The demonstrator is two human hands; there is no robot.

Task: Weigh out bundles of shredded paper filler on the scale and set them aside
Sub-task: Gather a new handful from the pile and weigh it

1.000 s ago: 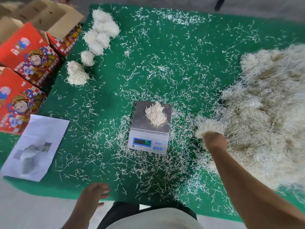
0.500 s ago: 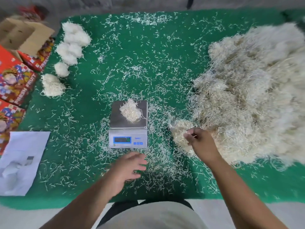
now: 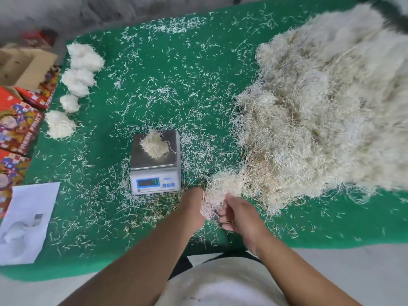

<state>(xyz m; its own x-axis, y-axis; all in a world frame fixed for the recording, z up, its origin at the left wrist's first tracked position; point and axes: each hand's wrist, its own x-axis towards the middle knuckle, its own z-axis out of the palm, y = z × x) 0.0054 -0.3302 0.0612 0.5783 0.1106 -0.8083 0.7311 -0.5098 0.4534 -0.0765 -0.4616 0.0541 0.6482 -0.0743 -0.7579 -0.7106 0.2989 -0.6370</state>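
A small digital scale (image 3: pixel 155 168) stands mid-mat with a little tuft of shredded paper (image 3: pixel 154 144) on its steel pan. A big heap of shredded paper filler (image 3: pixel 320 111) covers the right side. Just right of the scale, a clump of filler (image 3: pixel 217 195) drawn from the heap's near edge sits between my hands. My left hand (image 3: pixel 194 206) holds the clump's left side, fingers hidden in it. My right hand (image 3: pixel 238 215) grips its right side with curled fingers. Several finished white bundles (image 3: pixel 77 78) lie in a row at the far left.
The green mat (image 3: pixel 176 85) is strewn with loose shreds. Red printed fruit boxes (image 3: pixel 17 127) and an open cardboard box (image 3: pixel 24 67) line the left edge. A white printed sheet (image 3: pixel 26 221) lies at the near left. Grey floor borders the mat.
My left hand moved from in front of the scale rightward onto the clump. My right hand pulled the clump nearer. The view shifted right.
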